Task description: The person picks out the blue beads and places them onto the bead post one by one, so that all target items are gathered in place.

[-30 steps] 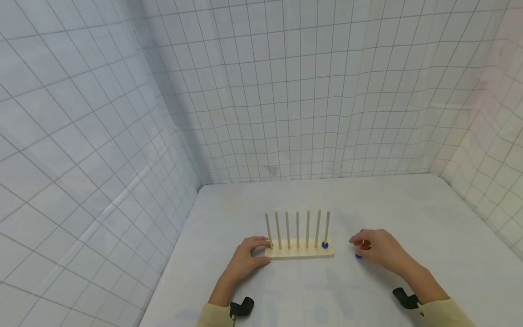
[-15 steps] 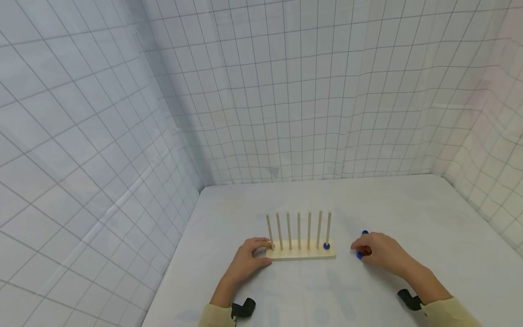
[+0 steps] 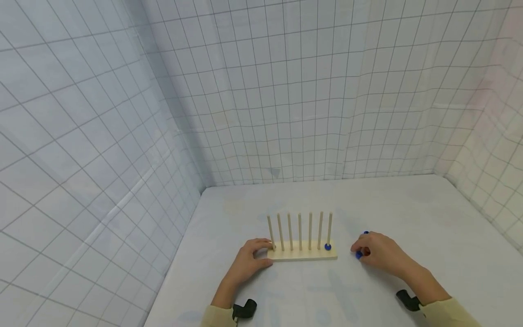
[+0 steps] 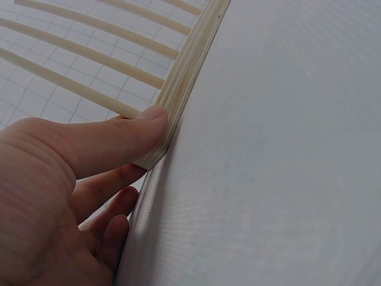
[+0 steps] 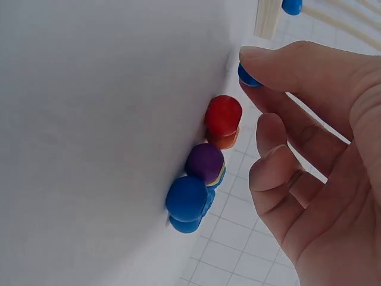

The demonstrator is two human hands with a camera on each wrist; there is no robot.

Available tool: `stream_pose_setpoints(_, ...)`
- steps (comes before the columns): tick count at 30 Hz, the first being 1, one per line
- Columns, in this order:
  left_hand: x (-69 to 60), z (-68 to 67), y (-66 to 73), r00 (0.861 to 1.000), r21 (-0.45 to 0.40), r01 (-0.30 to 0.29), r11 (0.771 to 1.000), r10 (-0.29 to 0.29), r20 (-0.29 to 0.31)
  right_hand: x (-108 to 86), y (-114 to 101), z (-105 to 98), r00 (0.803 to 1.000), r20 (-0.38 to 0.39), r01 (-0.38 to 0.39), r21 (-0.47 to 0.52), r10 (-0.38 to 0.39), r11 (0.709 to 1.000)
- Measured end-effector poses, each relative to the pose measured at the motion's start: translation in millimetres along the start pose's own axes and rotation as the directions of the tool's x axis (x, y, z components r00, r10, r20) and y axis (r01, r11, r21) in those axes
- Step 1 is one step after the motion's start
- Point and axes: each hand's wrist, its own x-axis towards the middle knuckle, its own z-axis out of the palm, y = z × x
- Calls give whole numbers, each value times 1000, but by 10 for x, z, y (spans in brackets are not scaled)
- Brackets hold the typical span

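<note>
A pale wooden pegboard (image 3: 302, 255) with a row of several upright pegs stands on the table. A blue bead (image 3: 328, 247) sits at the foot of its rightmost peg. My left hand (image 3: 248, 260) grips the board's left end; in the left wrist view the thumb (image 4: 128, 140) presses on its near edge. Right of the board, my right hand (image 3: 382, 252) pinches another blue bead (image 5: 247, 77) between thumb and fingertip. Beside that hand lie loose beads: a red bead (image 5: 224, 115), an orange bead (image 5: 223, 139), a purple bead (image 5: 204, 162) and blue beads (image 5: 186, 199).
The beads and board rest on a white-covered table (image 3: 294, 290). White gridded sheets (image 3: 278, 91) rise behind and at both sides. In the head view the right hand hides most of the loose beads; one blue bead shows past its knuckles.
My right thumb and fingertips have come together on a blue bead, with the hand staying almost in place. The left hand keeps its grip on the board. The head view has shifted slightly.
</note>
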Motion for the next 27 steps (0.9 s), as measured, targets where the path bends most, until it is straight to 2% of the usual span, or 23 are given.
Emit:
stream_pose_setpoints(5,9,2,-2,1000,2,5,1000,-5,-1,27,-2,14,996,-59,71,-13,-71,997)
stream_pose_setpoints(8,12,1,-8,1000,0,5,1000,-5,2,46,-13,20,993,-86,82,-10,-83,997)
stream_pose_setpoints(15,13,0,-20,1000,5,-11,1000,11,3,72,-114,-26,992,-123,11,55,-4,998)
stream_pose_setpoints(23,-1,-10,7,1000,-4,1,1000,-1,7,100,-210,-97,989,-147,-5,108,21,994)
stream_pose_setpoints(27,-7,-17,22,1000,-7,7,1000,-7,7,132,-230,-94,987,-148,-39,143,61,989)
